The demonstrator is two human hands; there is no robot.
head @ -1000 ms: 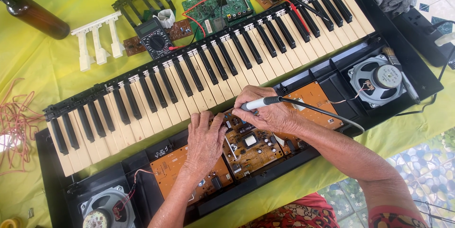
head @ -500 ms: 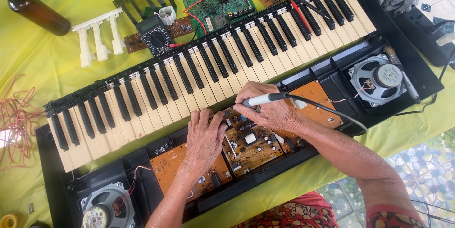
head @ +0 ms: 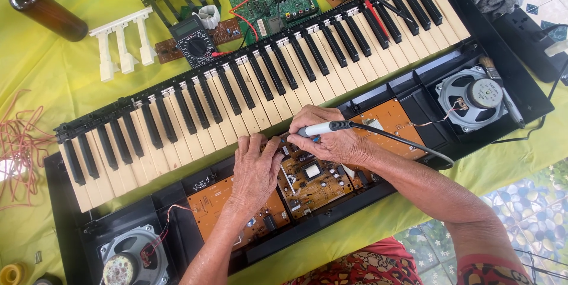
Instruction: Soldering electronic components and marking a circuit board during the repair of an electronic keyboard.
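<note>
White-handled soldering iron point(head: 322, 129) sits pinched in my right hand point(head: 331, 137), tip down on the brown circuit board point(head: 307, 178) just under my fingers. My left hand point(head: 255, 169) presses flat beside it, holding nothing. I'd keep the tip steady, clear of the piano keys point(head: 236, 101) above.

I saw bright, even daylight across the whole view, with only soft, short shadows. Focus was sharp throughout. A small patch of glare burned at the left edge.

Bare forearms, bare hands point(head: 296, 158), red patterned sleeve point(head: 494, 270) at right arm
</note>
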